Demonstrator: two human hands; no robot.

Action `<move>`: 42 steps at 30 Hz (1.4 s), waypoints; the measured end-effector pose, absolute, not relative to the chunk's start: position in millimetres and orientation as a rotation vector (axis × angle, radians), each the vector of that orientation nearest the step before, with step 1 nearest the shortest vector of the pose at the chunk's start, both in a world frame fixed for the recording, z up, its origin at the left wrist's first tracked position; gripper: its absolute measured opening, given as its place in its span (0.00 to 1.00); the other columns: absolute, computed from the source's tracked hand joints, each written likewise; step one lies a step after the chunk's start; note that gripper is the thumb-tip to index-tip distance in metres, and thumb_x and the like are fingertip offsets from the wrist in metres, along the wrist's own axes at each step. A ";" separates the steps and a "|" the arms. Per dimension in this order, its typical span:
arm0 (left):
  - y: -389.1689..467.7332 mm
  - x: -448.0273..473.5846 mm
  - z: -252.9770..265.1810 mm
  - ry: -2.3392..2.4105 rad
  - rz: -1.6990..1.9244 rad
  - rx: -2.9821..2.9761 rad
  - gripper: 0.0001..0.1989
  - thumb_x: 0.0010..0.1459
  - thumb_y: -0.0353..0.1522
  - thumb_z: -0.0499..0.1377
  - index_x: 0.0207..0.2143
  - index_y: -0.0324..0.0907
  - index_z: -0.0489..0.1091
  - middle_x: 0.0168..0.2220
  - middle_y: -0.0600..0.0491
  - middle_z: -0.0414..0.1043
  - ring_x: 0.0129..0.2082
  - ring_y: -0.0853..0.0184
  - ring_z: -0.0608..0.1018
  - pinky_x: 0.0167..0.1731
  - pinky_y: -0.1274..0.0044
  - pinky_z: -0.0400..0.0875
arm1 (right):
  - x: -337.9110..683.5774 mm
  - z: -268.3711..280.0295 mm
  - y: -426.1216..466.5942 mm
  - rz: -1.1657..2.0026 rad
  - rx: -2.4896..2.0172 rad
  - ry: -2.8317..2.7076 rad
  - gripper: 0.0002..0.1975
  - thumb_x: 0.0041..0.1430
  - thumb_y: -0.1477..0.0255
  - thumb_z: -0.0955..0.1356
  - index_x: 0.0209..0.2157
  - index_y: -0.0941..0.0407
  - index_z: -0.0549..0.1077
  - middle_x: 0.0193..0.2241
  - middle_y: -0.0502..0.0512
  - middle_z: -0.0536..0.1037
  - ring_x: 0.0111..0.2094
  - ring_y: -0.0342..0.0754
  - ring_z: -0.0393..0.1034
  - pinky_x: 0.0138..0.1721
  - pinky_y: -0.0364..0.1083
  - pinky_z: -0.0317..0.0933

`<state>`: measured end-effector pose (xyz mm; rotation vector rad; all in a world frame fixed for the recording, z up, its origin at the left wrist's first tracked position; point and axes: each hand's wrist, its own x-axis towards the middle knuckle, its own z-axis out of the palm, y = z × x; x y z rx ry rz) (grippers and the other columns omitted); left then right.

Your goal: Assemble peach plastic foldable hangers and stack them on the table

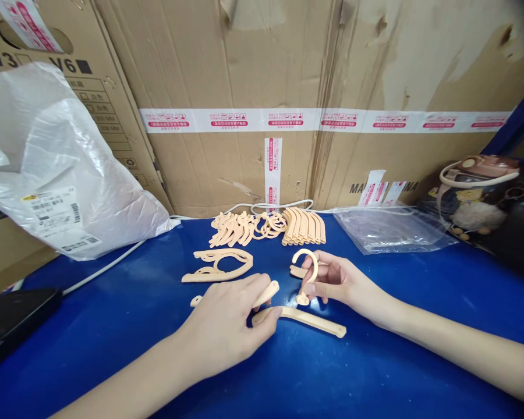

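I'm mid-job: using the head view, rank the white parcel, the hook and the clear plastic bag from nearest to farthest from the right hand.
1. Hook: held in the right hand.
2. Clear plastic bag: beyond the hand, toward the right.
3. White parcel: across on the far left.

A blue table (pixel 375 378) fills the lower frame. Near its centre lies a folded hanger (pixel 220 274); just above, side by side, lie small pieces (pixel 233 228), hooks (pixel 280 223) and curved arms (pixel 304 226). A clear bag (pixel 388 233) lies to the right, a white bag (pixel 78 169) rests upper left, a black device (pixel 21 320) far left.
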<state>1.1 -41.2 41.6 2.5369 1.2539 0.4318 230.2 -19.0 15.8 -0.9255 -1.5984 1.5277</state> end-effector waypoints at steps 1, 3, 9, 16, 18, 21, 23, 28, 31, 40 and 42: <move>-40.8 0.5 42.0 1.252 0.440 2.548 0.12 0.61 0.36 0.50 0.25 0.43 0.55 0.25 0.58 0.62 0.25 0.68 0.66 0.25 0.76 0.53 | 230.1 16.2 -18.9 1.529 -0.923 -1.590 0.17 0.53 0.69 0.73 0.40 0.57 0.64 0.28 0.52 0.79 0.26 0.41 0.70 0.25 0.40 0.59; -39.5 -0.8 42.2 1.233 0.458 2.562 0.11 0.63 0.34 0.46 0.26 0.43 0.55 0.25 0.57 0.62 0.25 0.67 0.66 0.25 0.76 0.55 | 230.2 16.8 -19.4 1.535 -0.925 -1.575 0.22 0.52 0.70 0.73 0.45 0.56 0.62 0.27 0.51 0.78 0.28 0.42 0.70 0.26 0.40 0.59; -38.5 -1.6 36.5 1.088 0.530 2.606 0.13 0.67 0.33 0.42 0.29 0.42 0.58 0.28 0.55 0.63 0.29 0.67 0.67 0.28 0.75 0.59 | 230.0 17.9 -22.6 1.555 -0.919 -1.577 0.20 0.57 0.68 0.71 0.47 0.55 0.61 0.30 0.52 0.78 0.26 0.42 0.68 0.25 0.41 0.58; -39.2 0.0 28.5 0.950 0.558 2.760 0.12 0.68 0.33 0.42 0.37 0.41 0.63 0.33 0.52 0.67 0.33 0.63 0.67 0.33 0.71 0.62 | 226.7 18.5 -22.4 1.595 -0.847 -1.452 0.17 0.55 0.70 0.71 0.45 0.55 0.65 0.31 0.49 0.73 0.29 0.41 0.66 0.27 0.40 0.60; -40.0 0.0 28.1 0.944 0.551 2.777 0.13 0.68 0.33 0.42 0.40 0.40 0.64 0.35 0.51 0.68 0.35 0.62 0.67 0.35 0.69 0.63 | 226.3 19.4 -22.5 1.609 -0.845 -1.438 0.18 0.55 0.70 0.72 0.45 0.54 0.65 0.31 0.49 0.73 0.28 0.40 0.65 0.28 0.39 0.59; -40.8 0.6 28.2 0.921 0.538 2.807 0.13 0.68 0.32 0.42 0.42 0.40 0.65 0.36 0.50 0.68 0.36 0.62 0.67 0.36 0.69 0.65 | 226.6 20.0 -23.0 1.613 -0.860 -1.440 0.19 0.54 0.69 0.72 0.45 0.55 0.65 0.31 0.49 0.74 0.28 0.40 0.65 0.28 0.39 0.59; -41.2 1.1 28.2 0.893 0.538 2.836 0.14 0.68 0.32 0.41 0.43 0.39 0.65 0.36 0.50 0.68 0.35 0.62 0.67 0.36 0.69 0.65 | 227.5 19.5 -23.1 1.614 -0.874 -1.432 0.20 0.53 0.69 0.73 0.46 0.55 0.65 0.31 0.49 0.74 0.27 0.40 0.65 0.27 0.39 0.59; -42.9 1.7 27.8 0.823 0.526 2.920 0.15 0.69 0.32 0.41 0.45 0.38 0.64 0.38 0.48 0.69 0.37 0.61 0.68 0.37 0.68 0.67 | 228.8 18.7 -23.0 1.634 -0.847 -1.428 0.21 0.52 0.70 0.73 0.47 0.56 0.66 0.33 0.51 0.75 0.29 0.41 0.68 0.28 0.40 0.60; -43.7 2.2 26.0 0.780 0.528 3.002 0.15 0.68 0.31 0.41 0.46 0.37 0.64 0.38 0.48 0.70 0.35 0.61 0.69 0.36 0.68 0.67 | 228.5 20.2 -23.5 1.636 -0.846 -1.446 0.21 0.53 0.71 0.73 0.47 0.56 0.66 0.35 0.53 0.75 0.32 0.42 0.70 0.30 0.41 0.61; -42.4 4.0 13.0 0.829 0.709 3.206 0.15 0.69 0.32 0.43 0.50 0.35 0.63 0.37 0.47 0.73 0.34 0.60 0.73 0.32 0.70 0.68 | 231.9 14.8 -20.9 1.613 -0.867 -1.502 0.23 0.54 0.69 0.72 0.50 0.55 0.66 0.33 0.51 0.76 0.28 0.40 0.65 0.30 0.41 0.59; -42.2 4.2 12.8 0.824 0.730 3.231 0.15 0.69 0.32 0.43 0.51 0.34 0.63 0.36 0.47 0.73 0.33 0.60 0.73 0.31 0.70 0.68 | 231.9 14.0 -21.3 1.603 -0.886 -1.501 0.22 0.54 0.68 0.72 0.50 0.56 0.65 0.32 0.51 0.76 0.27 0.40 0.64 0.29 0.40 0.58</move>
